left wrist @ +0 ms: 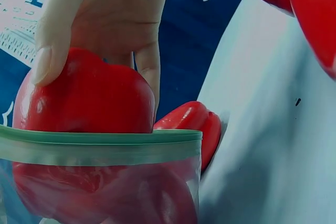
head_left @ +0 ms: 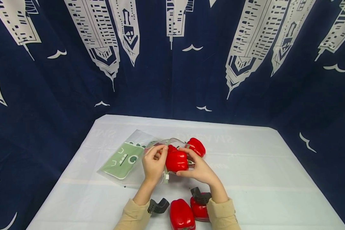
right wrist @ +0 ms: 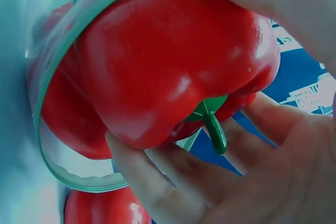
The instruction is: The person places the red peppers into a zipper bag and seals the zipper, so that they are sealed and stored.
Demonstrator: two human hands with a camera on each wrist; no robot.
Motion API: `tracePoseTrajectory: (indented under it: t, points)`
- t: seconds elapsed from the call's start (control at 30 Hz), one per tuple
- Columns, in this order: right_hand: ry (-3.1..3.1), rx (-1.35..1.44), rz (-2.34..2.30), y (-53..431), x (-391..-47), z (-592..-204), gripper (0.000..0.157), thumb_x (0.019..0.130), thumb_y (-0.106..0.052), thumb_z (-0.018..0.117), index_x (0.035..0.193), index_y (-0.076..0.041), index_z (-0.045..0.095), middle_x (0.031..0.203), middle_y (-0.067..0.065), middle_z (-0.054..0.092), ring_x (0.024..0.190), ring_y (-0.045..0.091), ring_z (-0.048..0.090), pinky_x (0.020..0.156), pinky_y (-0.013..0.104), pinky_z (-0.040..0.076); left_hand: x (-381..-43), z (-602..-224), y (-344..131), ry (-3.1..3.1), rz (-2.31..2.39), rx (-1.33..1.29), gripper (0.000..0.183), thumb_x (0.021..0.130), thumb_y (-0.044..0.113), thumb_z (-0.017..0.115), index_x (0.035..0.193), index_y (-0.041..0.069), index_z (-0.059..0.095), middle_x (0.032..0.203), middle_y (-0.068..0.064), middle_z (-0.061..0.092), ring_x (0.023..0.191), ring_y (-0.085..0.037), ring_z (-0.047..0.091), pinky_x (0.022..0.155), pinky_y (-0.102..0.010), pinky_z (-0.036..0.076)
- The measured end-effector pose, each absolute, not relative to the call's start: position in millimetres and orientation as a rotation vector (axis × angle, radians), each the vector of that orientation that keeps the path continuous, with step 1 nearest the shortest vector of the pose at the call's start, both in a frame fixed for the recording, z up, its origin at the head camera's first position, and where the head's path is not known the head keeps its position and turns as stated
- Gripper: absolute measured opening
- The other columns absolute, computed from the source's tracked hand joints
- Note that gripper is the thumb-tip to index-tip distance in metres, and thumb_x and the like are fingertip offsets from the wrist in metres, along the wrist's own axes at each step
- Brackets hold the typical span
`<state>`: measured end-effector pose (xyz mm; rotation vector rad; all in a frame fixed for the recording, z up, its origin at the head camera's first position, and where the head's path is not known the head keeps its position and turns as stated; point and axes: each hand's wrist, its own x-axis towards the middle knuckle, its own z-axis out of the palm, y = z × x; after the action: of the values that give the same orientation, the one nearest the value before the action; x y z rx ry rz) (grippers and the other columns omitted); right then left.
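My right hand [head_left: 198,167] grips a red bell pepper [head_left: 176,162] with a green stem [right wrist: 214,129], thumb on one side and fingers spread round the other. The pepper is partway through the mouth of a clear zip bag [left wrist: 100,153] with a green seal strip. Another red pepper [right wrist: 71,114] lies inside the bag, beyond the held one. With thumb and fingertips, my left hand [head_left: 153,164] pinches the bag's edge beside the opening. A green cartoon face [head_left: 125,161] is printed on the bag, which lies to the left.
One red pepper [head_left: 196,147] rests on the white table [head_left: 261,179] just behind the right hand. Two more, a near pepper [head_left: 182,214] and a partly hidden pepper [head_left: 199,210], lie near the forearms. A dark blue printed cloth [head_left: 172,80] hangs behind the table.
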<state>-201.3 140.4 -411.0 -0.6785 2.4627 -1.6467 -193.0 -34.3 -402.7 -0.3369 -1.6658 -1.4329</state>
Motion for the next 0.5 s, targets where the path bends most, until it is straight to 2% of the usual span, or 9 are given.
tracePoseTrajectory:
  t: [0.2,0.5]
  points:
    - [2.479,-0.569,-1.672,137.8,-200.2,-410.8,0.079,0.069,-0.015,0.083,0.137,-0.008,0.042,0.127,0.012,0.050,0.112,0.033,0.052,0.082,0.038,0.052,-193.3,-402.6,-33.6,-1.657,-1.425,-0.346,0.007,0.075,-0.014,0.068,0.076,-0.007,0.067,0.060,-0.012,0.054,0.046,-0.015,0.043,0.045,-0.011,0.034]
    - [2.548,-0.412,-1.707,137.6,-202.5,-410.2,0.076,0.073,-0.015,0.080,0.137,-0.008,0.042,0.128,0.014,0.050,0.110,0.033,0.054,0.082,0.039,0.052,-193.1,-402.9,-32.1,-1.663,-1.431,-0.348,0.006,0.074,-0.014,0.068,0.076,-0.008,0.067,0.059,-0.012,0.054,0.045,-0.017,0.042,0.044,-0.013,0.033]
